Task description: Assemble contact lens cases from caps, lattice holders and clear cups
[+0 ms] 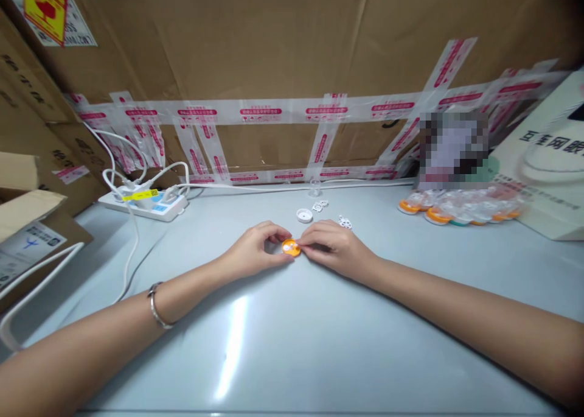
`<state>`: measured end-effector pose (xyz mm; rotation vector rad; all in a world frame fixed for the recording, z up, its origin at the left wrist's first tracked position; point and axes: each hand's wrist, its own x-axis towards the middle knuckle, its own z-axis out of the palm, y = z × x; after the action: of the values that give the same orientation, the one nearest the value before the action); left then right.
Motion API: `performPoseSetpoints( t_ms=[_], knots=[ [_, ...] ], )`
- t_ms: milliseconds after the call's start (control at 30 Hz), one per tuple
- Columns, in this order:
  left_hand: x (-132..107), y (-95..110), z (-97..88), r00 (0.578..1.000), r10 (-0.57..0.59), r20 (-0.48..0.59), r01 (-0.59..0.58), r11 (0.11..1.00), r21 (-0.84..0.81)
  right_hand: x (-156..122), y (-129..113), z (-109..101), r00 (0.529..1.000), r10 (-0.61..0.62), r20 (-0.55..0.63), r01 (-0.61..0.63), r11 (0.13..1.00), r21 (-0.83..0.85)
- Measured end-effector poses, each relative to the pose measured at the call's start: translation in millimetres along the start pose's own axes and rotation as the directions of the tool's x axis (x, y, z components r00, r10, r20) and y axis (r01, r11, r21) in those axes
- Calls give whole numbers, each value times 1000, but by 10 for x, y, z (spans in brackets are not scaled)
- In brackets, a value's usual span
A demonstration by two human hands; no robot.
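A small round orange case (pixel 291 252) with white parts inside lies low over the table, between my two hands. Thumb and fingers of my left hand (pixel 258 246) close around its left side. At its right edge the fingertips of my right hand (pixel 335 246) are pinched together; what is between them, if anything, is too small to make out. Just behind the hands are a white round cap (pixel 304 215), small white flat pieces (pixel 320 206) and a clear little cup (pixel 314 188). Another white cut-out piece (pixel 345 222) lies beyond my right hand.
A white power strip (pixel 143 203) with plugged-in cables stands at the back left, near an open cardboard box (pixel 31 240). Several wrapped orange and white round items (pixel 460 207) lie at the back right beside a white printed bag (pixel 547 161). A large taped carton (pixel 255 58) walls off the back.
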<state>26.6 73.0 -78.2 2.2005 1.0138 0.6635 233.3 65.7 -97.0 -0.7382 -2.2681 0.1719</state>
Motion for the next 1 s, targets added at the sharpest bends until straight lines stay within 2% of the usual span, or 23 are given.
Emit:
performPoseSetpoints(
  t_ms=[433,667,1000],
  knots=[
    [12,-4,-3,999,33,30,-33,999,26,-18,-2,6,990,-143,21,144,979,-142],
    [-5,6,-13,999,22,27,-22,1000,6,-38,-37,-34,989,-121,85,134,978,-161],
    [-1,3,-13,999,26,29,-26,1000,3,-40,-48,-23,990,-73,118,89,987,-137]
  ],
)
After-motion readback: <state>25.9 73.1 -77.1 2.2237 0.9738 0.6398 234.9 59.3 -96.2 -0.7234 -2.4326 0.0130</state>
